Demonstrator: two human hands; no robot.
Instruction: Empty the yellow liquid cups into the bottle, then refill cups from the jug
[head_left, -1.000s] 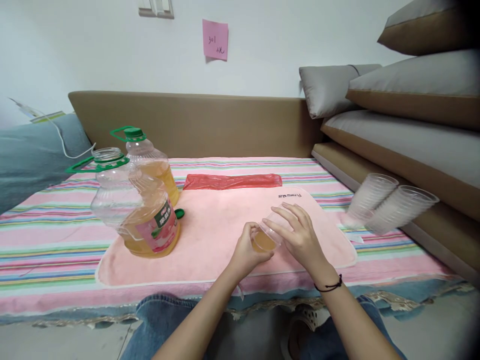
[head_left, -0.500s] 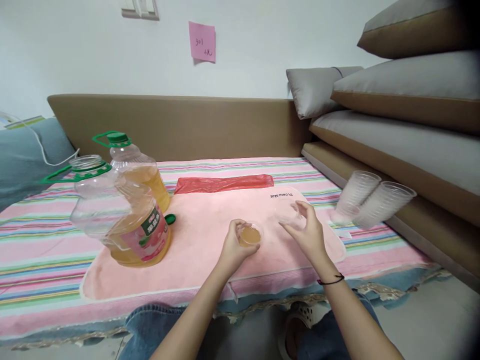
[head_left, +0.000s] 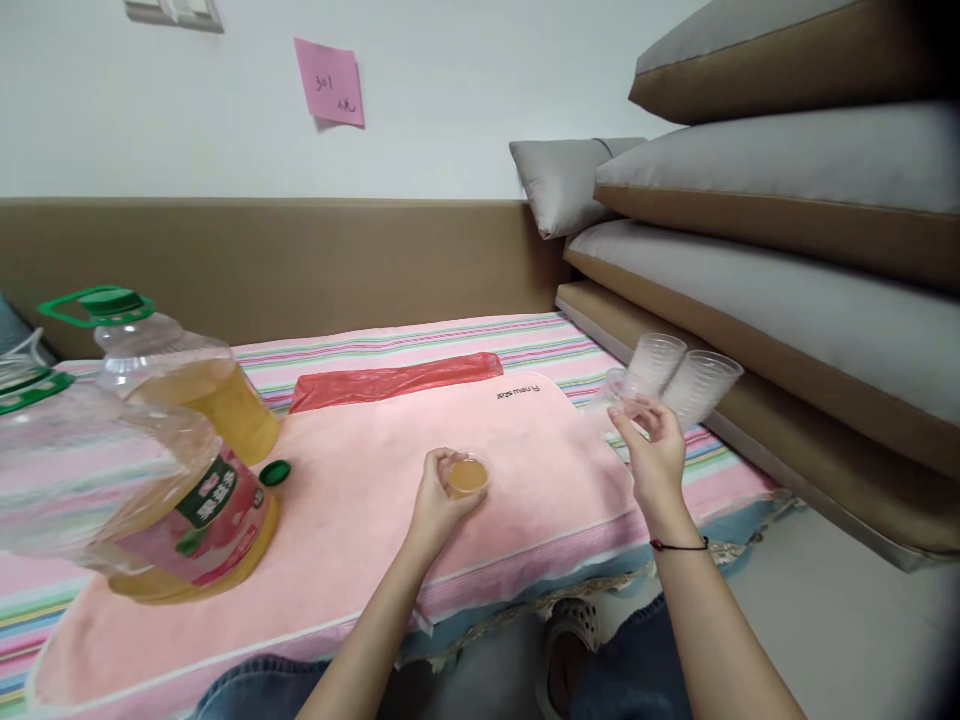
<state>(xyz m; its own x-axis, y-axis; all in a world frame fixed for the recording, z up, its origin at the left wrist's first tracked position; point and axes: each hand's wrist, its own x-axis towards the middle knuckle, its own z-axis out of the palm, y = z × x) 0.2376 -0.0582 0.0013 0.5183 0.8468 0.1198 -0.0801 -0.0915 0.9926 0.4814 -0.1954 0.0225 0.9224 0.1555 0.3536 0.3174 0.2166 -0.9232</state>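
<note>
My left hand (head_left: pixel 439 495) is closed around a clear plastic cup (head_left: pixel 469 476) of amber juice, low over the pink mat (head_left: pixel 360 520). Over at the right, my right hand (head_left: pixel 654 445) grips a clear plastic cup (head_left: pixel 598 418) that looks empty; motion blurs its outline. Just behind that hand lie two nested stacks of clear plastic cups (head_left: pixel 705 385), partly covered by my fingers. A big juice jug (head_left: pixel 217 510) with a pink label stands on the left, its top cut off by the view's edge. Behind it is a second jug (head_left: pixel 202 390) with a green cap.
A loose green cap (head_left: pixel 275 472) lies beside the front jug. Toward the back, a folded red plastic bag (head_left: pixel 397 380) rests along the mat's edge. Stacked cushions (head_left: pixel 750 290) rise on the right, and a brown backboard (head_left: pixel 300 260) runs behind.
My right hand has moved right with its cup, toward the cup stacks. The view has turned right, and my left hand still holds the juice cup.
</note>
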